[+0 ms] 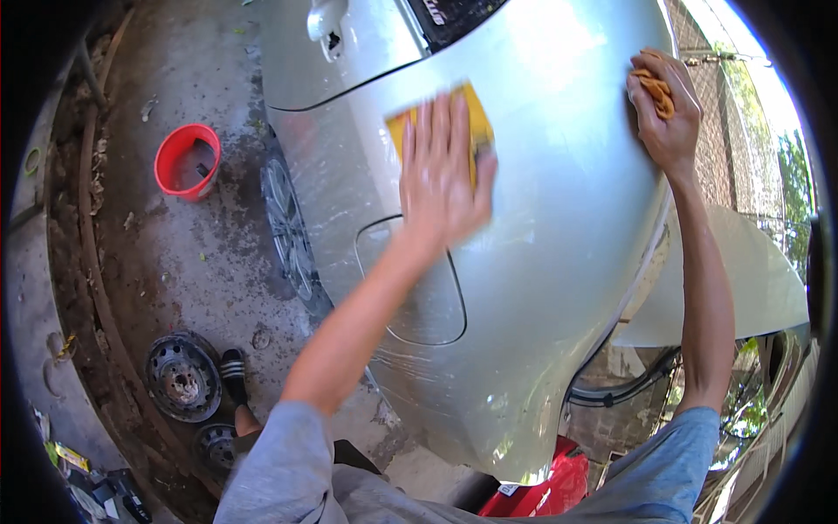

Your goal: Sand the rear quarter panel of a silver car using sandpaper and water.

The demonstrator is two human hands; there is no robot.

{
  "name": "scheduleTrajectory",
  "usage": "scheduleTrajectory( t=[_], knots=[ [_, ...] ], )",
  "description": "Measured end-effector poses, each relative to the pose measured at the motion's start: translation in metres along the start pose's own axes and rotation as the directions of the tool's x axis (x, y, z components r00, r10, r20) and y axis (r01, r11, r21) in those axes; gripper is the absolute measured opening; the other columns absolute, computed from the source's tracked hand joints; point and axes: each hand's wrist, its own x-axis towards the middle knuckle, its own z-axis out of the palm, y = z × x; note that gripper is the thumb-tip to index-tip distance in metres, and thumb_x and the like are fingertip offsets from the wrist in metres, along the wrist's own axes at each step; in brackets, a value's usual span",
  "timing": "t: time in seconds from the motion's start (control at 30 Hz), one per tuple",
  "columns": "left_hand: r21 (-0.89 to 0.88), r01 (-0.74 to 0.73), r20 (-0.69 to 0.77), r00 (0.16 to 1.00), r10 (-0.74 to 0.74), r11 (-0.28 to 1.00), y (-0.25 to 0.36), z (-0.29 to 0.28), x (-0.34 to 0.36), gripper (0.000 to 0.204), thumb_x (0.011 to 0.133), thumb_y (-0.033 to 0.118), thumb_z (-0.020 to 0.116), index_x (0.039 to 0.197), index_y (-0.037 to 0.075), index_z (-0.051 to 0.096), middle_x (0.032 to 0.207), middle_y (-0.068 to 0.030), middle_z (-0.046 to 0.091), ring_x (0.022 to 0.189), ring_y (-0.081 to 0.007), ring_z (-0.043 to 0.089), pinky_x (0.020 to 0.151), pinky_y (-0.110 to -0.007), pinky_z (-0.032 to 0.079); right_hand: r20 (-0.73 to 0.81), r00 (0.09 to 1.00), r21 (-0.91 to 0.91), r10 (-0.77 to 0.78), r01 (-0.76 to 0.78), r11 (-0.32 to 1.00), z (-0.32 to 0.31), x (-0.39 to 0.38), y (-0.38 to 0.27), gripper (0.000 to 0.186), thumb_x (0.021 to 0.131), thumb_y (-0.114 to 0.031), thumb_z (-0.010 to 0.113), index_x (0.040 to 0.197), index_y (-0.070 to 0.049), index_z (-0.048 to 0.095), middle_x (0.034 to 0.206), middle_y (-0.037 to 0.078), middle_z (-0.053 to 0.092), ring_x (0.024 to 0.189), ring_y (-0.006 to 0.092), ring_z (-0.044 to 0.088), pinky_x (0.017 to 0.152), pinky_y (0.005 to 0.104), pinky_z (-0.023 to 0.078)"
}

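Note:
My left hand (441,179) lies with fingers extended over a flat yellow sheet (482,122), pressing it against the car's silver rear side panel (524,236). The thumb rests along the sheet's right edge; its underside is hidden. Below that hand is the outline of the round-cornered fuel flap (415,297). At the upper right, my right hand (672,122) is closed around a crumpled orange cloth (656,94) and rests at the panel's far edge. Wet streaks and glare show on the panel.
A red bucket (188,162) holding a dark item stands on the wet concrete at left. Below it lies a bare steel wheel (183,377) near my sandalled foot (233,375). The car's wheel (288,223) and door handle (327,31) are beside the panel. Something red (550,489) sits behind the car.

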Motion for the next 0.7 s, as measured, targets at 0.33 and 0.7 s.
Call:
scheduleTrajectory(
  t=[0.33, 0.7],
  knots=[
    [-0.02, 0.05, 0.002, 0.999, -0.05, 0.999, -0.045, -0.029, 0.018, 0.064, 0.093, 0.023, 0.047, 0.152, 0.003, 0.032, 0.157, -0.021, 0.029, 0.147, -0.0402, 0.022, 0.119, -0.051, 0.016, 0.064, 0.996, -0.013, 0.06, -0.06, 0.998, -0.007, 0.011, -0.015, 0.024, 0.085, -0.009, 0.071, 0.107, -0.003, 0.068, 0.115, 0.015, 0.065, 0.11, 0.0274, 0.062, 0.095, 0.0362, 0.049],
    [-0.152, 0.131, 0.135, 0.985, -0.111, 0.98, -0.074, -0.037, -0.059, 0.061, 0.098, 0.024, 0.042, 0.154, 0.005, 0.028, 0.159, -0.0187, 0.027, 0.148, -0.037, 0.02, 0.12, -0.047, 0.013, 0.154, 0.986, -0.12, 0.065, -0.046, 0.992, -0.015, 0.001, -0.008, 0.024, 0.087, -0.005, 0.069, 0.111, -0.002, 0.067, 0.119, 0.015, 0.064, 0.118, 0.0287, 0.059, 0.1, 0.0374, 0.047]
  ],
)
